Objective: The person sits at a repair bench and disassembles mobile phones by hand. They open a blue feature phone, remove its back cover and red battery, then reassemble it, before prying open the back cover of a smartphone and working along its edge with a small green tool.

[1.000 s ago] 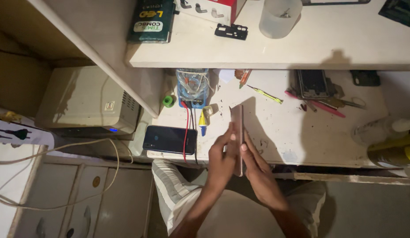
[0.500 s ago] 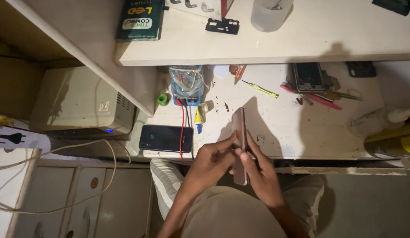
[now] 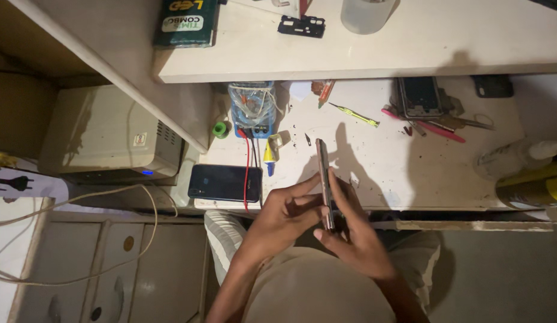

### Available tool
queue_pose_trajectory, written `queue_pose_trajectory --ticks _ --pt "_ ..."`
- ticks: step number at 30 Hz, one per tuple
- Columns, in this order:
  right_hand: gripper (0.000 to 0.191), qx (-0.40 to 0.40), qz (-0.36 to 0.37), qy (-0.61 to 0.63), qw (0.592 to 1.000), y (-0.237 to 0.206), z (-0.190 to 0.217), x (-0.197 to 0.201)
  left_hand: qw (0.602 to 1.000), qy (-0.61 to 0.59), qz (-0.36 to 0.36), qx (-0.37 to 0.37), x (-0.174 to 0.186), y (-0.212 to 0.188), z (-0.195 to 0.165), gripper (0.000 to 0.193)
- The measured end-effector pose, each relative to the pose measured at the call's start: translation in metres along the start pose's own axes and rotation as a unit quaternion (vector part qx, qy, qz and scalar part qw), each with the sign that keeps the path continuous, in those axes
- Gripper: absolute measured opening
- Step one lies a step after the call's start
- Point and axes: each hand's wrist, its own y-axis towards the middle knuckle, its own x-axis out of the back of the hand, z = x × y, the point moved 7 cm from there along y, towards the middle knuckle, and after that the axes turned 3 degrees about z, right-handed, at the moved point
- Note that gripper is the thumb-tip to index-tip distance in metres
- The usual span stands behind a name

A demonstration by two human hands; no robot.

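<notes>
Both of my hands hold a thin smartphone (image 3: 322,164) on edge above the front of the white workbench (image 3: 374,173), its top end toward the shelf. My left hand (image 3: 284,215) grips its left face with the fingers curled around the lower half. My right hand (image 3: 353,230) presses against its right side, with the index finger lying along the edge. A second, dark phone (image 3: 225,182) lies flat on the bench to the left, with red and black wires (image 3: 248,167) running across it.
A blue power unit (image 3: 252,109), a green tape roll (image 3: 220,129), a small glue tube (image 3: 269,157), a yellow screwdriver (image 3: 354,115), pink tools (image 3: 437,128) and an opened phone (image 3: 419,97) lie on the bench. A shelf (image 3: 362,51) overhangs the back. A beige box (image 3: 105,134) stands left, bottles (image 3: 527,173) right.
The phone has been drawn a little nearer to my body and my fingers have shifted along its edges. The view has moved slightly; the bench items stay put.
</notes>
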Motion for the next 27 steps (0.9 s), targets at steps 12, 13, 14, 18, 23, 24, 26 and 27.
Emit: queue_pose_trajectory --ticks 12,13,14,18,23,24,26,27 --pt "0.103 0.057 -0.035 -0.112 0.991 0.0 0.009 0.001 0.989 0.109 -0.098 -0.032 -0.012 -0.008 -0.02 0.06" --pt "0.104 0.063 -0.038 -0.124 0.989 0.0 0.009 0.001 0.981 0.147 -0.12 -0.04 -0.012 -0.009 -0.023 0.058" --pt "0.104 0.07 -0.042 -0.137 0.987 0.0 0.01 0.001 0.973 0.177 -0.142 -0.04 -0.012 -0.01 -0.026 0.052" --pt "0.101 0.079 -0.047 -0.121 0.988 -0.003 0.007 0.0 0.943 0.233 -0.224 -0.074 -0.013 -0.011 -0.039 0.053" --pt "0.095 0.077 -0.065 -0.14 0.985 -0.008 -0.004 -0.003 0.921 0.257 -0.264 -0.127 -0.01 -0.009 -0.056 0.058" --pt "0.093 0.1 -0.062 -0.144 0.983 -0.009 -0.004 -0.006 0.915 0.264 -0.271 -0.137 -0.008 -0.009 -0.06 0.058" --pt "0.088 0.141 -0.061 -0.155 0.976 -0.013 -0.003 -0.011 0.912 0.262 -0.277 -0.15 -0.004 -0.007 -0.067 0.058" --pt "0.088 0.141 -0.065 -0.163 0.974 -0.015 -0.004 -0.01 0.914 0.251 -0.278 -0.154 -0.002 -0.004 -0.069 0.058"
